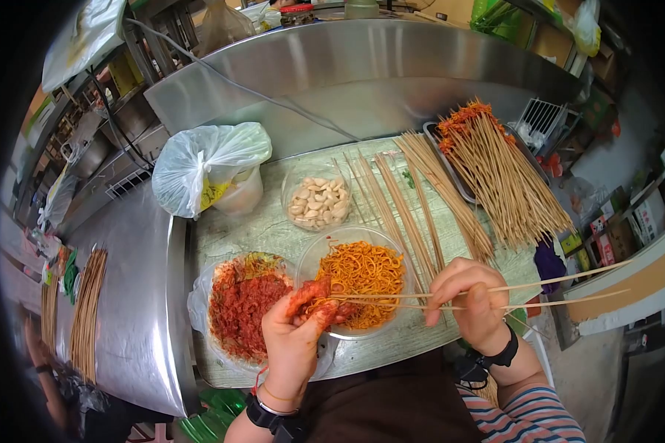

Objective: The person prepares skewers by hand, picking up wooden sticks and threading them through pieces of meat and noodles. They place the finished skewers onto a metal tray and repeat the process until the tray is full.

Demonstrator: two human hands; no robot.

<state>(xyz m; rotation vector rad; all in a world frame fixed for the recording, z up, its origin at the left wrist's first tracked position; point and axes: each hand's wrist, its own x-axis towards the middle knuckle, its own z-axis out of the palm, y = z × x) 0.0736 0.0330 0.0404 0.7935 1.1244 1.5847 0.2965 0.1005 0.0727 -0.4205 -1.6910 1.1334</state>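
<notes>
My left hand (295, 328), fingertips smeared with red paste, is pinched around a small bunch of orange strands at the skewers' tips; the fingers partly hide it. My right hand (473, 299) grips two thin bamboo skewers (561, 280), which run from the left fingertips out past it to the right. Below the left fingers stands a clear round bowl of orange noodle-like strands (369, 269). Beside it, a plastic-lined bowl holds chunky red paste (247, 310). Behind them, a clear tub contains pale peeled cloves (319, 203), apparently garlic.
Loose bamboo skewers (406, 214) lie across the table's right half. A dark tray (451, 173) holds a heap of skewers tipped with orange food. A tied plastic bag (210, 166) stands back left. More skewers (89, 314) lie on the steel counter (137, 325), near another person's arm (48, 384).
</notes>
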